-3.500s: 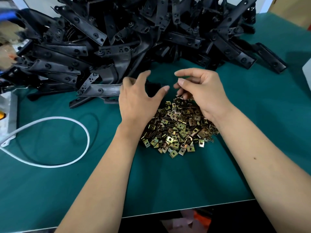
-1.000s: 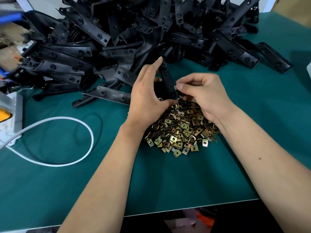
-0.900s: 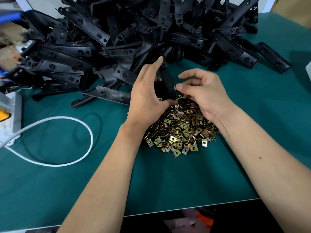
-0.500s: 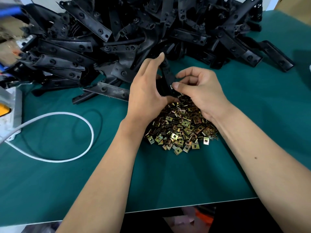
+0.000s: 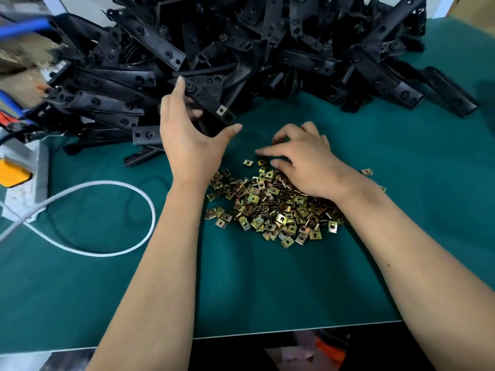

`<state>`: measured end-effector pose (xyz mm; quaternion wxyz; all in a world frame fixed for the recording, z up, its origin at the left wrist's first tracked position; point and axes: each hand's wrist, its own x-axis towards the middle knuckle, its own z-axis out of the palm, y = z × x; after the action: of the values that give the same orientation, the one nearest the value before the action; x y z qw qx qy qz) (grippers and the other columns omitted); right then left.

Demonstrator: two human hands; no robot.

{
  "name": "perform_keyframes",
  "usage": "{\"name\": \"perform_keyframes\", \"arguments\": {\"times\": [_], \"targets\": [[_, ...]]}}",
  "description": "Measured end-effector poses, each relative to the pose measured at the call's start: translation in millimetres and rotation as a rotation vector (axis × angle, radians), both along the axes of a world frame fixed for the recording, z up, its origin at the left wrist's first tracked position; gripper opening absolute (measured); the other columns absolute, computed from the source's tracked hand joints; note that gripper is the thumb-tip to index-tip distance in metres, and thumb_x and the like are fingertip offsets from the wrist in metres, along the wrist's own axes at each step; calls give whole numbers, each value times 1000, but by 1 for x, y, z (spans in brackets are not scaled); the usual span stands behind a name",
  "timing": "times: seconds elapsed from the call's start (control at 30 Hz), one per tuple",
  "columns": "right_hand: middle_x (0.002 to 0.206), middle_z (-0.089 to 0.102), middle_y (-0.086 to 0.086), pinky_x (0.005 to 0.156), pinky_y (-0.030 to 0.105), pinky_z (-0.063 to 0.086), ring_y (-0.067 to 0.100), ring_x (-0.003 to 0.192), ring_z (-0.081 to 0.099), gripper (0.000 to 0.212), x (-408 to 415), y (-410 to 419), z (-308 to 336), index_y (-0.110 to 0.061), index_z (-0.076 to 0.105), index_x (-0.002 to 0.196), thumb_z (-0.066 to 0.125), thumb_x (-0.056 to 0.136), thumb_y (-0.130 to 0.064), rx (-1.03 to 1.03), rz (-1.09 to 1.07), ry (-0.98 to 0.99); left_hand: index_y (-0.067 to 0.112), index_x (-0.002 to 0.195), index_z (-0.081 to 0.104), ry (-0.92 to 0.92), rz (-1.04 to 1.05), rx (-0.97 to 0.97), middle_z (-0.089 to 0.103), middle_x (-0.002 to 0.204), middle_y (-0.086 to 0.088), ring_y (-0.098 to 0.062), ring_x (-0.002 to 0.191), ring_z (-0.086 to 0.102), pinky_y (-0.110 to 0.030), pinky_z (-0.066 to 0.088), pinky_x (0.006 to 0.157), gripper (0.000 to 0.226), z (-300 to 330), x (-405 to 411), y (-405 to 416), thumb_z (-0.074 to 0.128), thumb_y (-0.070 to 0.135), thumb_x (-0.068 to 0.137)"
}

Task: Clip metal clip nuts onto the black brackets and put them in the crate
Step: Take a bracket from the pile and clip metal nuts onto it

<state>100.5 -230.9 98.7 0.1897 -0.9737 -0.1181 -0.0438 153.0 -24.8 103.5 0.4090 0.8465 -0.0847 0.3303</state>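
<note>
**Left hand holds clipped bracket, right hand on nut pile**

Black flat metal bracket [image 5: 211,108] with a brass-coloured clip nut [image 5: 221,111] on its near end sits in the left hand [image 5: 191,140], grip wrapped round it, thumb under, fingers over, at the front edge of the big heap of black brackets [image 5: 267,44]. Right hand [image 5: 305,162] rests on the pile of brass clip nuts [image 5: 267,207], fingers loosely bent; cannot tell if it pinches one. Green counter [image 5: 401,236] underneath. White cable loop [image 5: 128,199] and grey box with a yellow part [image 5: 24,180] at left.
</note>
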Motion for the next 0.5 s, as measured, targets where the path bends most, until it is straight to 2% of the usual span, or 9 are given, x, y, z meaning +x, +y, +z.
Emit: {"name": "perform_keyframes", "arguments": {"times": [0.13, 0.2, 0.27, 0.37, 0.43, 0.5], "targets": [[118, 60, -6, 103, 46, 36, 23, 120, 42, 21, 0, 0, 4, -35, 74, 117, 68, 98, -29, 81, 2, -31, 1, 153, 38, -5, -75, 37, 50, 121, 0, -10, 100, 55, -10, 42, 92, 111, -3, -4, -10, 94, 43, 66], [112, 62, -5, 103, 48, 37, 23, 118, 46, 12, -2, -1, 5, -30, 75, 108, 70, 97, -27, 101, 1, -22, 2, 153, 39, 6, -110, 79, 53, 124, -5, -7, 101, 52, -9, 41, 92, 111, -5, -7, -18, 94, 44, 66], [107, 62, -5, 103, 48, 38, 23, 116, 48, 6, -3, -2, 6, -27, 73, 102, 71, 96, -26, 119, -2, -8, 4, 154, 39, 25, -150, 114, 53, 127, -4, -5, 102, 52, -14, 45, 95, 111, -6, -10, -26, 94, 44, 66], [106, 65, -2, 103, 51, 41, 28, 114, 53, 11, -4, -1, 7, -21, 70, 106, 71, 96, -24, 125, -8, 2, 7, 155, 39, 52, -198, 120, 49, 129, 3, -6, 105, 55, -26, 51, 98, 111, -7, -11, -31, 94, 43, 66], [103, 60, -1, 102, 52, 42, 30, 115, 52, 21, -4, -1, 6, -18, 69, 116, 70, 97, -26, 96, -20, 19, 7, 155, 38, 59, -201, 120, 49, 129, 3, -5, 104, 55, -25, 51, 98, 111, -7, -12, -31, 93, 44, 66], [101, 52, -1, 102, 51, 42, 30, 116, 49, 24, -4, -1, 6, -23, 70, 121, 68, 98, -30, 82, -21, 33, 8, 155, 38, 62, -186, 119, 51, 130, 1, -6, 105, 56, -25, 51, 97, 111, -7, -12, -30, 93, 46, 66]]}}
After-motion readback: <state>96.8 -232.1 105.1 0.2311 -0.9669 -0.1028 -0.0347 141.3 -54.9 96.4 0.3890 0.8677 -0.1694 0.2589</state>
